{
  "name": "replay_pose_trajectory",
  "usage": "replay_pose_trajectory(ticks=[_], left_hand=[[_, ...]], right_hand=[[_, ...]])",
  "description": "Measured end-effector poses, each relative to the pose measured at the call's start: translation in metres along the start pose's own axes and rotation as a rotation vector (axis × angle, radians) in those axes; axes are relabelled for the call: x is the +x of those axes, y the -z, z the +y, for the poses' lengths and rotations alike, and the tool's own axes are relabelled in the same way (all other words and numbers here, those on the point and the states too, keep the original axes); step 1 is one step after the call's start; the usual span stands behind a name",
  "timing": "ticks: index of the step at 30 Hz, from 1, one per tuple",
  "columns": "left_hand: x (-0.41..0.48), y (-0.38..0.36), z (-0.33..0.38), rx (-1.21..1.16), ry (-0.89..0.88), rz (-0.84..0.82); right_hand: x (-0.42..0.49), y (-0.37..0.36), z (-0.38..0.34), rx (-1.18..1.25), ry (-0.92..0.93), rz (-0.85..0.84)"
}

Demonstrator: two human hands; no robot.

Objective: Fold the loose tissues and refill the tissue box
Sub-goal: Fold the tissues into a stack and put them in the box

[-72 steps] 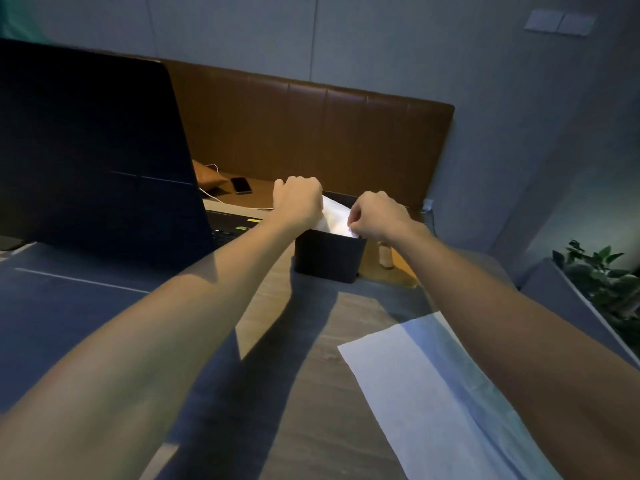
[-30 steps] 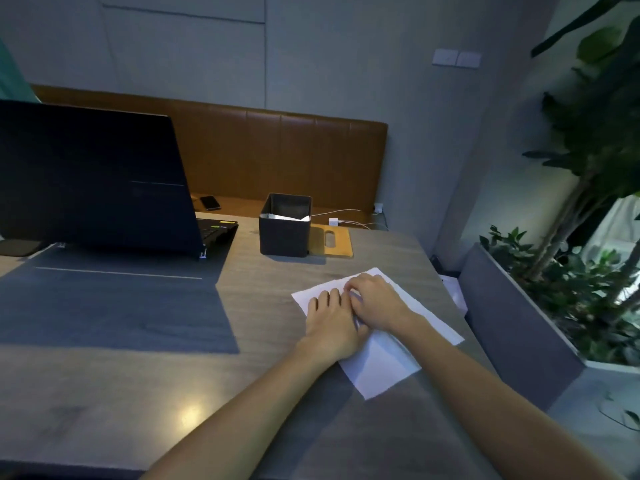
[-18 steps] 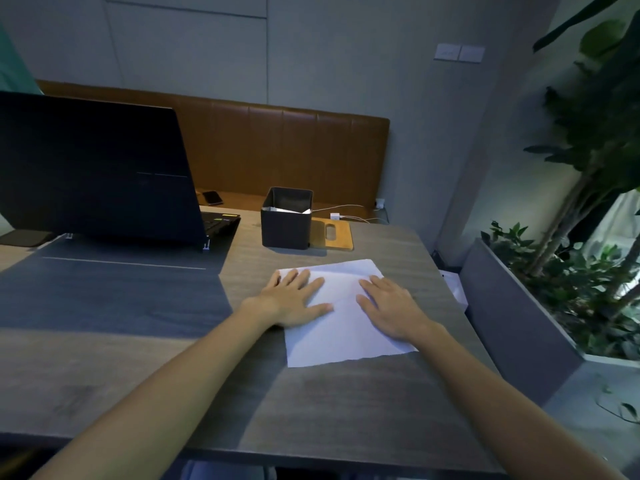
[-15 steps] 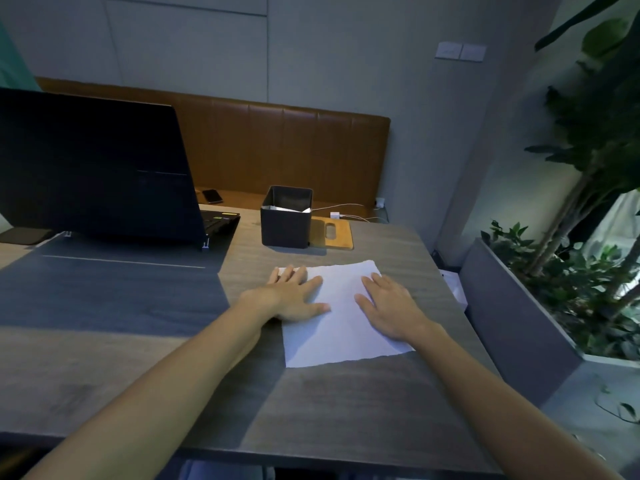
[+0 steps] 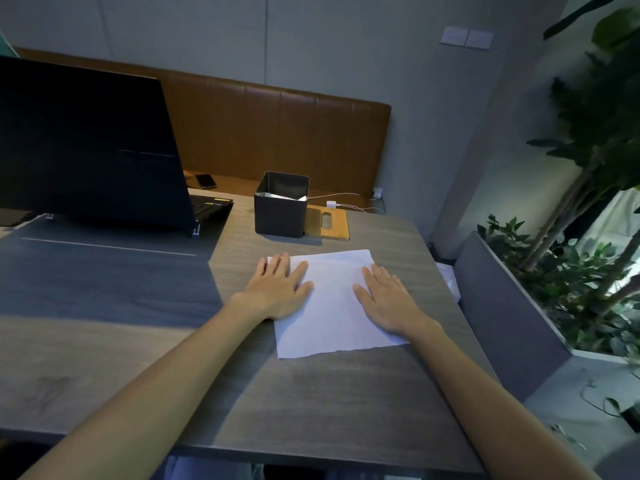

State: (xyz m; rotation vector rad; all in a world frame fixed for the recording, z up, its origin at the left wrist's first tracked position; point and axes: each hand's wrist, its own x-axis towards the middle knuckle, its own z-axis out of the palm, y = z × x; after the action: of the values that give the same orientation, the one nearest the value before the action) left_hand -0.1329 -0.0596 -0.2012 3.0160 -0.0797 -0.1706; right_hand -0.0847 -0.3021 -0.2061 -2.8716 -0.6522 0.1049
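Where the table (image 5: 311, 393) is lit, tissue (image 5: 332, 306): one white sheet is laid flat near the right end, unfolded, its near edge ragged.
Left hand (image 5: 277, 289): laid palm-down over the sheet's left edge, fingers straight and slightly spread; nothing is grasped.
Right hand (image 5: 388, 303): pressed flat on the sheet's right half, fingers straight and pointed away; grip released.
Tissue box (image 5: 278, 216): a dark square box is set upright beyond the sheet, well apart from both hands, top open.
Stowed tissue (image 5: 285, 196): white paper is seen inside the box, below the rim.
Wooden board (image 5: 330, 221): laid flat just beside the box on its right; an oval slot is cut in it.
Laptop (image 5: 86, 143): opened at the far left, screen dark.
Phone (image 5: 206, 180): left on the brown bench (image 5: 277, 133) behind the table.
Planter (image 5: 502, 306): placed right of the table, filled with green plants.
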Motion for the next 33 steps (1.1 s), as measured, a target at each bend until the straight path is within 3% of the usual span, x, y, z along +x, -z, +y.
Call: replay_pose_trajectory(ticks=[5,9,11,16,25,29,33], left_hand=[[-0.015,-0.005,0.019,-0.026,0.027,0.119],[-0.025,-0.013,0.06,-0.062,0.015,0.084],[-0.025,-0.018,0.064,-0.053,0.016,0.062],[-0.022,-0.02,0.037,-0.06,0.024,0.045],[-0.001,-0.003,0.006,-0.174,0.108,0.169],[0.016,-0.001,0.022,-0.148,0.047,0.081],[0.023,-0.01,0.017,-0.066,0.098,0.04]], right_hand=[[-0.008,-0.001,-0.008,0.064,0.035,0.085],[-0.015,-0.006,-0.033,0.227,0.204,0.114],[-0.016,-0.012,-0.037,0.19,0.239,0.067],[-0.018,-0.008,-0.013,0.006,0.079,0.02],[0.0,0.004,-0.02,0.133,0.044,0.07],[0.022,-0.003,-0.046,0.092,0.128,0.005],[0.035,-0.007,-0.04,0.033,0.022,-0.002]])
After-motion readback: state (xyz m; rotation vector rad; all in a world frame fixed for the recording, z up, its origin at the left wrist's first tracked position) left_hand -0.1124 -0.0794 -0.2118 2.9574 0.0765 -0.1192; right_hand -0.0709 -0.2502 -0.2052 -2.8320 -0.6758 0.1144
